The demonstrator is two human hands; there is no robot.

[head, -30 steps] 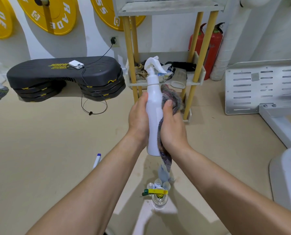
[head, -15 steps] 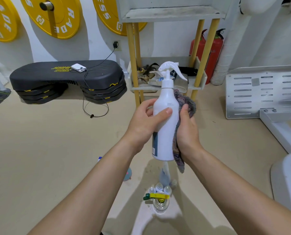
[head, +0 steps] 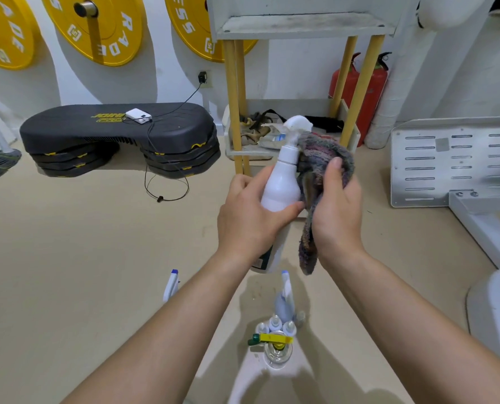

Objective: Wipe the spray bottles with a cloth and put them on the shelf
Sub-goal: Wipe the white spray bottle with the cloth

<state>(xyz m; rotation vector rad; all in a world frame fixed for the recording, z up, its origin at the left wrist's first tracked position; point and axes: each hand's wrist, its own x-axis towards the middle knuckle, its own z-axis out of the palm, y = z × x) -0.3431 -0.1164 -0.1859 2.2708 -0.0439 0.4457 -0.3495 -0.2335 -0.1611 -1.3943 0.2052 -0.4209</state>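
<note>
1. At 10 o'clock from frame centre, a black step platform (head: pixel 114 129) sits on the floor below yellow weight plates (head: pixel 97 27) mounted on the wall.
2. At 7 o'clock, a floor spray bottle (head: pixel 171 284) with a blue tip shows just beside the left forearm, which hides part of it.
3. The left hand (head: pixel 248 217) is at centre. Its fingers and thumb are curled round the body of the white spray bottle (head: pixel 282 191), which is held in the air. The bottle is tilted, with its trigger head toward 12 o'clock.
4. The shelf (head: pixel 301 24) with yellow posts stands at 12 o'clock behind the bottle. Its lower tray holds assorted items, and its upper board appears bare.
5. At 6 o'clock, a second spray bottle (head: pixel 285 298) and a cluster of small bottles (head: pixel 275 325) stand on the floor.
6. The right hand (head: pixel 337 211) is at 3 o'clock of the bottle. It grips the cloth (head: pixel 318 158) with the thumb on top. The cloth is bunched against the bottle's neck and shoulder, and one end hangs down.
7. A red fire extinguisher (head: pixel 371 91) stands at 1 o'clock.
8. A slotted metal plate (head: pixel 447 161) lies at 3 o'clock.
</note>
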